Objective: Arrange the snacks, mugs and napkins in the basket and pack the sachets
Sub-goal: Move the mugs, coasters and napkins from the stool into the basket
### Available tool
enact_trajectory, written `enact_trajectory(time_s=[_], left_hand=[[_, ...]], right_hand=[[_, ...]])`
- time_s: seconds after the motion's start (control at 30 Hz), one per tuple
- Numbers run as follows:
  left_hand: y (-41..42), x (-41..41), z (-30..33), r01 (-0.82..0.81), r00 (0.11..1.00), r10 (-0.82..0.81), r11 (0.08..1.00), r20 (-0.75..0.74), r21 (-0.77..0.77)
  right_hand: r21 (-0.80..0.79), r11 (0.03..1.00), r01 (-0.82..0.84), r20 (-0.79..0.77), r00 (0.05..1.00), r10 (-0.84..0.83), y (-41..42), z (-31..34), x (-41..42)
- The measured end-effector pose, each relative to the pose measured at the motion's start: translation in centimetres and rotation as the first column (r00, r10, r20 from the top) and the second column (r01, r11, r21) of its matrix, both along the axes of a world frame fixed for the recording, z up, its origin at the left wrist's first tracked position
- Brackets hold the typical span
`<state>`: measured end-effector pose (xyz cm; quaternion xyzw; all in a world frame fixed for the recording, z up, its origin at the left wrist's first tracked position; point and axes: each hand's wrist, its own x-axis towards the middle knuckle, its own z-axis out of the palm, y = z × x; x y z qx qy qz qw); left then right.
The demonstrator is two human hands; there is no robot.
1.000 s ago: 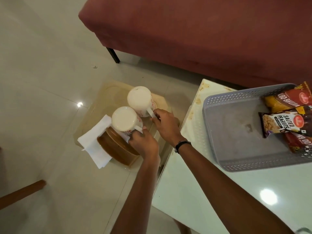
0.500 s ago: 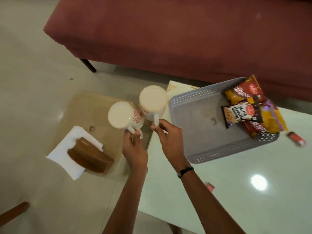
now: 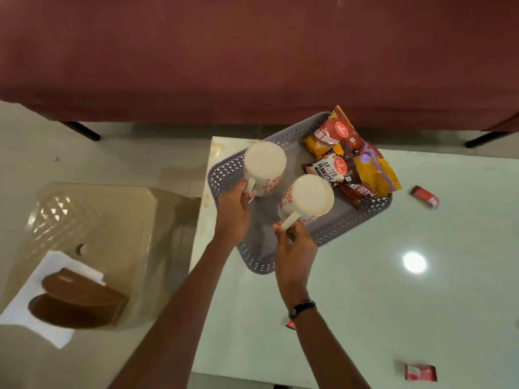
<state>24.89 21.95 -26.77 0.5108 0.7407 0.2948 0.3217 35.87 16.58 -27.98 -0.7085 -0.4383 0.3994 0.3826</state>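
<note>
A grey perforated basket (image 3: 254,263) sits on the white table (image 3: 393,304). Several snack packets (image 3: 349,158) lie piled at its far right end. My left hand (image 3: 233,209) grips the handle of a white mug with red flowers (image 3: 264,167), held over the basket's left side. My right hand (image 3: 295,248) grips the handle of a matching second mug (image 3: 307,196) over the basket's middle. White napkins (image 3: 33,301) lie in a brown holder (image 3: 75,301) on a beige stool (image 3: 112,220) at the left. Red sachets (image 3: 424,196) (image 3: 420,372) lie on the table.
A dark red sofa (image 3: 252,51) runs along the far side, with black legs at each end. Another small red sachet (image 3: 291,324) peeks out beside my right wrist. A bright light reflection shows on the table right of the basket.
Both hands have carried the two mugs rightward from above the stool to over the basket. The view has shifted right, showing more of the table.
</note>
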Motion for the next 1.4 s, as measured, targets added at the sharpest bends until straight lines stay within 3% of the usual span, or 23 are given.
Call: enact_trajectory(time_s=[0.37, 0.63, 0.9, 1.17, 1.3, 1.4], left_hand=[[2.7, -0.8, -3.8, 0.193, 0.979, -0.198, 0.977, -0.057, -0.088], [3.3, -1.1, -4.8, 0.255, 0.955, -0.27, 0.959, -0.121, -0.125], [4.2, -1.1, -5.2, 0.281, 0.954, -0.29, 0.954, -0.081, -0.106], [3.0, -0.9, -4.5, 0.216, 0.975, -0.221, 0.969, -0.03, -0.121], [-0.7, -1.2, -1.8, 0.081, 0.997, -0.081, 0.997, 0.003, -0.013], [-5.0, -2.4, 0.4, -0.056, 0.998, 0.055, 0.998, 0.029, 0.034]], right_hand=[[-0.147, 0.95, 0.275, -0.004, 0.96, -0.278, 1.4, -2.4, -3.2], [-0.195, 0.911, 0.363, -0.022, 0.927, -0.374, 1.1, -3.8, -4.3], [-0.169, 0.893, 0.417, -0.112, 0.892, -0.438, 1.8, -4.1, -5.0], [-0.267, 0.902, 0.341, -0.141, 0.912, -0.386, 1.7, -3.5, -3.8], [-0.319, 0.884, 0.343, -0.174, 0.895, -0.41, 0.3, -1.0, -3.0], [-0.264, 0.911, 0.316, -0.198, 0.907, -0.372, -1.7, 1.1, -3.2]])
